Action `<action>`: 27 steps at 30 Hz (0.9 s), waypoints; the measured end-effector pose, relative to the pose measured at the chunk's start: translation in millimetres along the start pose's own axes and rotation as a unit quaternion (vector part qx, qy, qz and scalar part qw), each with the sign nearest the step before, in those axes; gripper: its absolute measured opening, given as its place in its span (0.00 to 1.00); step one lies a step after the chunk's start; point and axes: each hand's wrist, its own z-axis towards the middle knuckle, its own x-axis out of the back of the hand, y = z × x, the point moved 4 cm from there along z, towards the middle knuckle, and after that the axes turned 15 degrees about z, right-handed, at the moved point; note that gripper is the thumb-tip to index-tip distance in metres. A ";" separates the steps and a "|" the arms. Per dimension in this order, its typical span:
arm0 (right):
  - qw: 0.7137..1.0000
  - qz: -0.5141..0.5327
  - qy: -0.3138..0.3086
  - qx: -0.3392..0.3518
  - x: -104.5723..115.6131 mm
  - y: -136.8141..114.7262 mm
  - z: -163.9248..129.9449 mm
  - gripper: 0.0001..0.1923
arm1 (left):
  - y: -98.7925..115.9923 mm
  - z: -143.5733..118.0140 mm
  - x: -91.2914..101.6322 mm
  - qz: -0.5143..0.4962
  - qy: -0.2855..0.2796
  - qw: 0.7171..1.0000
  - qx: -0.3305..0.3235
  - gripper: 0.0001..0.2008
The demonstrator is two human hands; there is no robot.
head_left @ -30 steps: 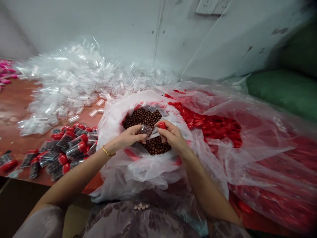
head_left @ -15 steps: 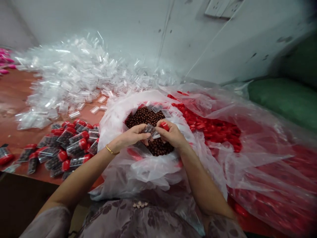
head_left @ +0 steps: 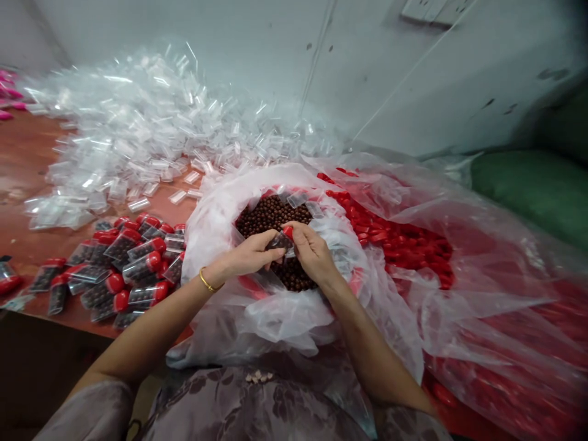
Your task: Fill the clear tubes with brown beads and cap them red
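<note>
My left hand is closed around a small clear plastic tube with dark brown balls inside. Pinched in my right hand is a red cap, which sits at the tube's right end; whether it is fully on cannot be made out. Both hands are over a white plastic bag, rolled open around a mass of brown balls. A few clear tubes lie at the bag's inner rim. My fingers partly hide the tube.
Filled red-capped tubes are heaped on the red-brown table at left. Behind them, a large pile of clear tubes reaches the wall. Red caps fill a clear bag at right, near a green object.
My right hand has brought the red cap from within its fingers to the end of the tube. My left hand keeps holding the tube. The view has shifted slightly.
</note>
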 end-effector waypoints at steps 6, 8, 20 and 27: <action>0.990 -0.116 -0.070 0.038 -4.2 -4.0 -13.3 0.23 | -0.7 -0.8 2.9 0.084 0.053 0.995 -0.012 0.14; 0.978 -0.184 -0.094 0.036 -3.9 -4.7 -17.3 0.27 | -1.5 -0.9 2.3 0.090 0.051 0.994 -0.014 0.14; 0.867 -0.457 -0.200 0.017 -9.8 -10.0 -19.1 0.32 | -1.6 1.4 2.1 0.064 0.016 0.998 0.023 0.11; 0.826 -0.511 -0.219 -0.092 -19.3 -19.1 -17.3 0.22 | -2.3 0.8 1.4 0.054 0.037 0.996 0.063 0.07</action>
